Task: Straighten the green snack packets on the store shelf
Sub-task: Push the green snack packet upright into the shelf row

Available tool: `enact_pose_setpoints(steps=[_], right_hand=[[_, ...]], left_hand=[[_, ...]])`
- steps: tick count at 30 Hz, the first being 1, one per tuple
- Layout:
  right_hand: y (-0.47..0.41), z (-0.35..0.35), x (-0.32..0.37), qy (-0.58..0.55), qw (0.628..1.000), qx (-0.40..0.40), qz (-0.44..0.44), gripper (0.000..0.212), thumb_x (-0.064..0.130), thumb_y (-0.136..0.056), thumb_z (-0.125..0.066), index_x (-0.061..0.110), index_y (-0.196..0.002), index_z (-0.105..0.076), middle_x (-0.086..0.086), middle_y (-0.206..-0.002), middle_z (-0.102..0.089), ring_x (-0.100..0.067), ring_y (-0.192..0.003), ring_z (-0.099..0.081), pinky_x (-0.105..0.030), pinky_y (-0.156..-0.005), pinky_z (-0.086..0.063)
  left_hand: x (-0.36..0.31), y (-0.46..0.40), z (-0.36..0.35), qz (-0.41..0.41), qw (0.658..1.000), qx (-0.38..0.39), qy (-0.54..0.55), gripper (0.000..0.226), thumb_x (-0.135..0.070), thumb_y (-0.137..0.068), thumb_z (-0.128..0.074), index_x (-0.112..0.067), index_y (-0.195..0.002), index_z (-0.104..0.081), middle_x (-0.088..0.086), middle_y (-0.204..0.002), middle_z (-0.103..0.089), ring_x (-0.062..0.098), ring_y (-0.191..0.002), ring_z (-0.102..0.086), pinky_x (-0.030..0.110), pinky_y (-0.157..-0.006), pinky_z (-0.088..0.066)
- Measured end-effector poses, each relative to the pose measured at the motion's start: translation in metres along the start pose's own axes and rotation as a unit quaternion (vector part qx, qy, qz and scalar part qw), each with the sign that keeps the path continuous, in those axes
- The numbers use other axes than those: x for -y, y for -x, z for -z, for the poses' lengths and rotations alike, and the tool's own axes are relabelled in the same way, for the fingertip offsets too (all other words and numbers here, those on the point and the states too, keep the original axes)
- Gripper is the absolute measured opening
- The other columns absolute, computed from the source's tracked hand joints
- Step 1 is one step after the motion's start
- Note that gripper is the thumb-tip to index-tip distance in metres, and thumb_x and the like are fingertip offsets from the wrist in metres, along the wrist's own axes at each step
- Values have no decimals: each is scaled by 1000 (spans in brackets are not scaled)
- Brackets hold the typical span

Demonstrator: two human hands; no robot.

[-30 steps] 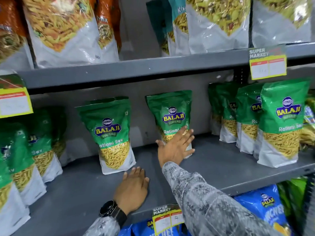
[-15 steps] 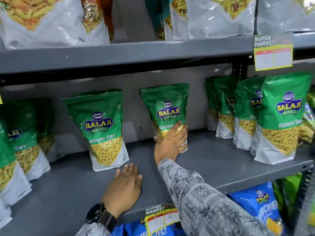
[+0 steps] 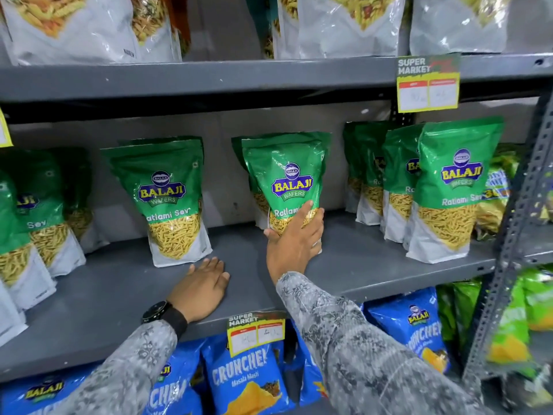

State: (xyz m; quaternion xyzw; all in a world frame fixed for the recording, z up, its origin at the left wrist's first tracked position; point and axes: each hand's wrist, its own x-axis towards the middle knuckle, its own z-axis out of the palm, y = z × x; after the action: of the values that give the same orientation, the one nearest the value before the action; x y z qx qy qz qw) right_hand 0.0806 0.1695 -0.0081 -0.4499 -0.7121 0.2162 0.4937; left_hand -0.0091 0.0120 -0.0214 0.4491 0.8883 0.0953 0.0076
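The grey shelf carries green packets. At 9 o'clock they overlap untidily; the left hand lies flat, holding nothing. At centre, the right hand clasps an upright packet. Most straightening seems left.
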Motion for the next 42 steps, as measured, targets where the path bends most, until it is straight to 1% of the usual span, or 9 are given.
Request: enact_pose_setpoints(steps=[4, 11, 26, 32, 33, 35, 37, 38, 42], right_hand=[[13, 22, -7, -14, 1000, 12, 12, 117, 41, -82, -84, 14, -164, -5, -24, -168, -12, -42, -152, -21, -68, -112, -35], [37, 64, -18, -38, 998, 32, 26, 118, 46, -84, -80, 17, -165, 1, -21, -170, -7, -41, -154, -15, -68, -114, -30], [56, 107, -27, -59, 996, 52, 34, 115, 45, -88, -76, 19, -165, 5, -18, -171, -2, -38, -155, -11, -66, -116, -26], [59, 111, -29, -69, 996, 50, 34, 116, 48, -88, -76, 21, -165, 6, -18, -171, 0, -37, -156, -9, -66, -117, -25], [59, 112, -30, -73, 995, 53, 34, 117, 50, -87, -76, 21, -165, 7, -17, -172, 2, -36, -157, -7, -67, -118, -23], [60, 114, -31, -88, 993, 62, 38, 122, 57, -86, -73, 23, -164, 15, -11, -173, 13, -32, -160, 3, -66, -122, -12], [64, 117, -34, -108, 991, 63, 46, 123, 63, -87, -68, 26, -161, 22, -5, -172, 24, -25, -160, 15, -62, -125, 0], [67, 119, -36, -118, 990, 58, 51, 121, 64, -88, -67, 26, -161, 23, -3, -172, 26, -23, -160, 18, -60, -125, 3], [68, 122, -44, -137, 987, 54, 64, 110, 53, -95, -64, 27, -163, 19, -5, -172, 26, -27, -161, 14, -59, -129, 2]], left_hand=[[1, -1, 0, 6, 1000, 3, 1, 57, -38, -104, -21, -10, -154, -24, 8, -166, -16, 22, -155, -11, 43, -127, -5], [-1, 1, 1, 1, 1000, -7, 4, 53, -35, -104, -25, -9, -148, -34, 11, -163, -24, 25, -153, -16, 46, -126, -10], [-1, 2, 0, -2, 1000, -13, 7, 53, -35, -104, -26, -8, -149, -34, 12, -163, -24, 24, -154, -16, 43, -125, -9], [-5, 6, 3, -17, 999, -28, 0, 47, -31, -104, -29, -3, -139, -45, 15, -157, -36, 27, -151, -24, 42, -122, -15], [-5, 6, 2, -17, 999, -28, 1, 47, -31, -104, -29, -3, -139, -45, 15, -157, -36, 27, -151, -24, 42, -122, -15], [-3, 4, 2, -16, 1000, -26, 2, 48, -32, -104, -28, -5, -141, -44, 14, -159, -32, 26, -152, -22, 43, -124, -13], [-2, 3, 1, -14, 1000, -23, 5, 49, -33, -104, -28, -6, -143, -41, 14, -161, -29, 26, -152, -20, 44, -125, -12], [-1, 3, 1, -13, 1000, -23, 6, 50, -33, -104, -28, -6, -144, -40, 14, -162, -28, 26, -153, -19, 44, -126, -12], [0, 2, 0, -13, 1000, -26, 1, 51, -34, -104, -27, -8, -146, -39, 13, -161, -29, 25, -152, -20, 43, -125, -12]])
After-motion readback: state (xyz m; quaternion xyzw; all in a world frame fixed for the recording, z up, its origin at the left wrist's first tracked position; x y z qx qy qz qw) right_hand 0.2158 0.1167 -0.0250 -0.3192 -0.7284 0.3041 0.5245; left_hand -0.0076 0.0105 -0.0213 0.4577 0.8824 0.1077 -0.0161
